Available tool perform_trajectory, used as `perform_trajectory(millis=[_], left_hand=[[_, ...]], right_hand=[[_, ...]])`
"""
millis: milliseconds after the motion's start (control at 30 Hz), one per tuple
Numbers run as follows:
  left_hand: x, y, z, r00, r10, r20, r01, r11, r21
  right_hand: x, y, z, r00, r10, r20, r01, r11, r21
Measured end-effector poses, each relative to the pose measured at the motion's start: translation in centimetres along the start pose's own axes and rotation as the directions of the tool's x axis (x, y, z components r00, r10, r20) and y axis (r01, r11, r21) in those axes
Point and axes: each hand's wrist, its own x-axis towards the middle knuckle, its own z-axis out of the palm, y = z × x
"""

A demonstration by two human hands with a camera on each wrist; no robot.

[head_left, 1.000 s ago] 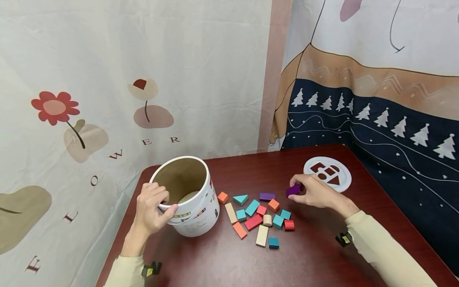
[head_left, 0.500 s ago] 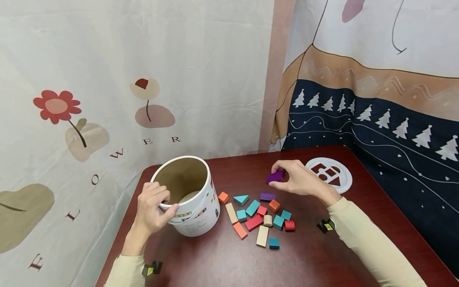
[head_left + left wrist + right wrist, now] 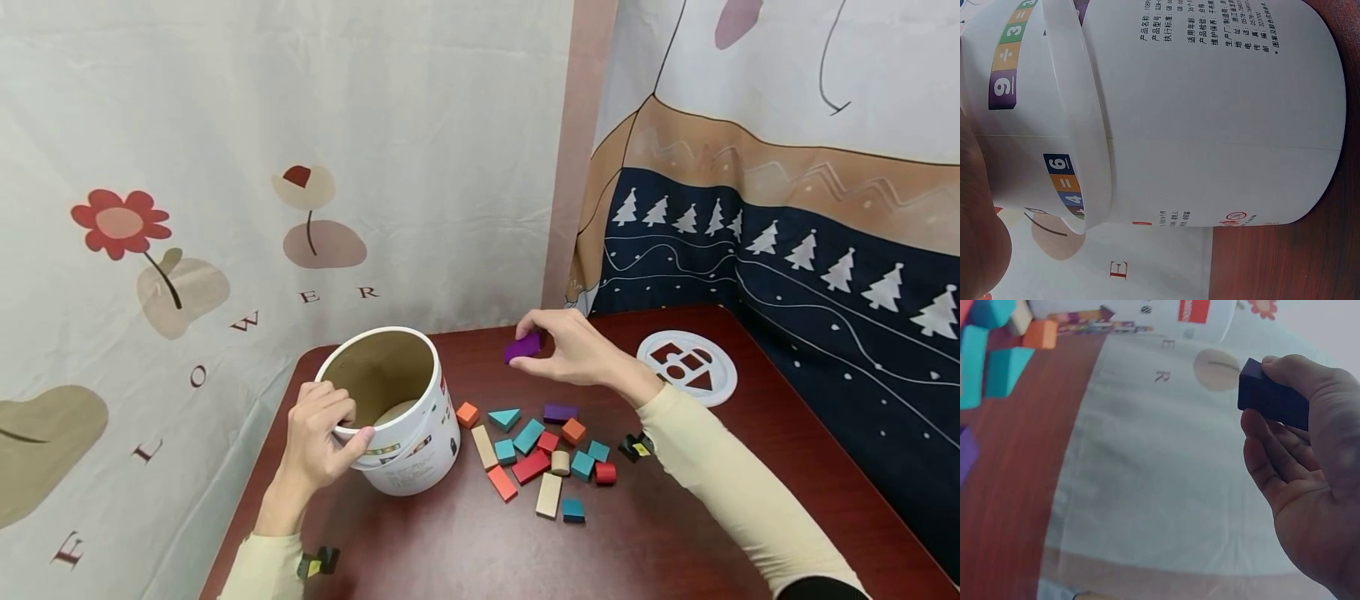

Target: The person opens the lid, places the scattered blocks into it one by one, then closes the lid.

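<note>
A white bucket [image 3: 408, 454] with printed sides stands at the left of the table, its mouth tipped a little toward me. My left hand [image 3: 318, 433] grips its near rim, fingers over the edge and thumb outside. In the left wrist view the bucket's printed wall [image 3: 1222, 125] and white handle [image 3: 1082, 112] fill most of the picture. My right hand [image 3: 573, 346] pinches a purple block [image 3: 522, 347] between thumb and fingers, raised above the table to the right of the bucket. The right wrist view shows this block [image 3: 1272, 397] dark, its far end covered by the hand.
Several wooden blocks lie in a loose group right of the bucket, among them a purple block [image 3: 560, 413], a teal triangle [image 3: 504, 418] and a red block [image 3: 531, 466]. A white lid [image 3: 723, 375] with shaped holes lies at the right. Printed cloth [image 3: 450, 167] hangs behind the table.
My right hand has carried the purple block leftward and upward, from near the lid toward the bucket. The left hand and the bucket have stayed in place.
</note>
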Motion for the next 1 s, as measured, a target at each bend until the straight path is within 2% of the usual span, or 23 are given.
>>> perform_trajectory(millis=[433,767,1000], left_hand=[[-0.2,0.1,0.0,1.0,0.0,-0.012,0.0,1.0,-0.009],[-0.1,0.2,-0.1,1.0,0.0,-0.013,0.0,1.0,-0.015],[-0.1,0.0,-0.1,1.0,-0.001,-0.005,0.001,1.0,-0.014]], right_hand=[[6.5,-3.1,2.6,0.996,-0.075,-0.039,0.078,0.994,0.073],[10.1,-5.2,5.7,0.993,-0.114,0.012,0.112,0.989,0.098],[11.9,-6.3,8.0,0.988,-0.135,0.07,0.131,0.99,0.06]])
